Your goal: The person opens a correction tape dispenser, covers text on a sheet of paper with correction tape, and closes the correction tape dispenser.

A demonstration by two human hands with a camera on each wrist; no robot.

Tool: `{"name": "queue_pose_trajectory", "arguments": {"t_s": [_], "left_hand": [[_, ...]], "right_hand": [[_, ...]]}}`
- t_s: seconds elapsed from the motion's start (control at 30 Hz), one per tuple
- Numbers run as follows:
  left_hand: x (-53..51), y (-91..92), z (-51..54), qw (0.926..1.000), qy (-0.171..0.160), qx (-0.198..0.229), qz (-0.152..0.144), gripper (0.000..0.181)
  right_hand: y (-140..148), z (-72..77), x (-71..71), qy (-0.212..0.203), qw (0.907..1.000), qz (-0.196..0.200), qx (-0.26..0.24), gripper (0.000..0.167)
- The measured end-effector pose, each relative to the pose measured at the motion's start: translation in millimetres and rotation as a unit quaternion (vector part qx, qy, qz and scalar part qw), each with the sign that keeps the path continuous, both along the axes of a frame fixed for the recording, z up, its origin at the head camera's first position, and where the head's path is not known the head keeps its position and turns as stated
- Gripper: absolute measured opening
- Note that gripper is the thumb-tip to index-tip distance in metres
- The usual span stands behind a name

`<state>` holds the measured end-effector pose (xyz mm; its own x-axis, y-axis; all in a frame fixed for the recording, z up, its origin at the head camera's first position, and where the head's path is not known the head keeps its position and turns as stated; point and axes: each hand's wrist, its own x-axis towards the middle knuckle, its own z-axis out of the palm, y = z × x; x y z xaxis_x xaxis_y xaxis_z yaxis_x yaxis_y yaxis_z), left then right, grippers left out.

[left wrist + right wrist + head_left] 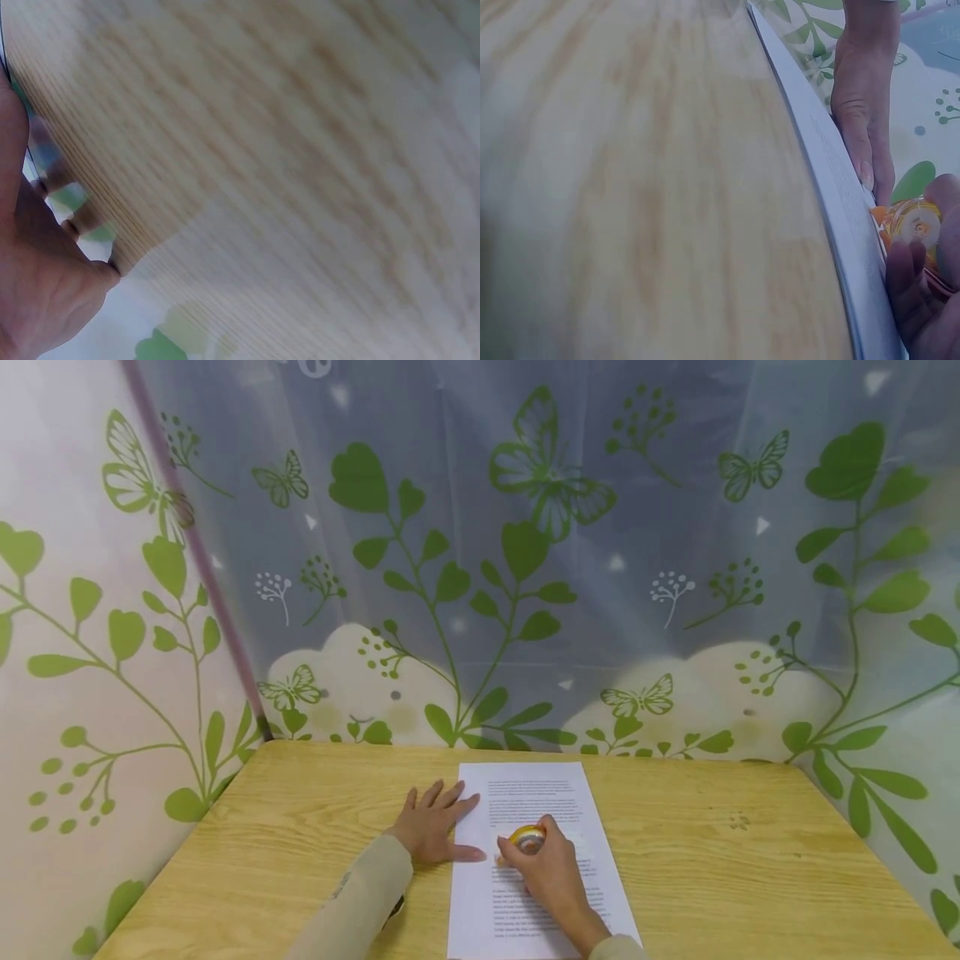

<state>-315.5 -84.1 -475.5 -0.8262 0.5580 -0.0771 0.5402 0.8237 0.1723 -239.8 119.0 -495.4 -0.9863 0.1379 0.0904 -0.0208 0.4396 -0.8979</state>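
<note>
A printed sheet of paper [468, 910] lies lengthwise on the wooden table, below the middle of the head view. My right hand [553, 877] pinches an orange, see-through correction tape dispenser [529, 837] between thumb and fingers, over the printed lines. In the right wrist view the dispenser [916, 225] shows a round pale reel, its orange tip pointing down near the paper. My left hand [431, 825] rests spread out at the sheet's left edge, thumb and a fingertip on the paper. The left wrist view shows only part of that hand [49, 289].
Light wooden tabletop [720, 860] extends on both sides of the sheet. A printed curtain [465, 568] with leaves and butterflies hangs behind the table's far edge, and more of it [97, 635] hangs at the left.
</note>
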Motion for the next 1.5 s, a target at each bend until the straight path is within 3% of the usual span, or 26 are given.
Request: {"name": "queue_pose_trajectory", "arguments": {"t_s": [0.33, 1.17, 1.5], "left_hand": [[-1.4, 0.5, -1.1, 0.9998, 0.004, -0.018, 0.001, 0.091], [-4.9, -0.5, -6.4, 0.9998, 0.008, -0.018, 0.004, 0.093], [-1.5, 1.2, -2.6, 1.0, 0.001, -0.007, 0.0, 0.092]], "right_hand": [[5, 1.3, -1.1, 0.019, 0.9982, -0.005, 0.056, 0.044], [21, 2.4, 0.9, 0.023, 0.9977, -0.002, 0.063, 0.044], [30, 3.4, 1.6, 0.019, 0.9984, 0.007, 0.052, 0.043]]}}
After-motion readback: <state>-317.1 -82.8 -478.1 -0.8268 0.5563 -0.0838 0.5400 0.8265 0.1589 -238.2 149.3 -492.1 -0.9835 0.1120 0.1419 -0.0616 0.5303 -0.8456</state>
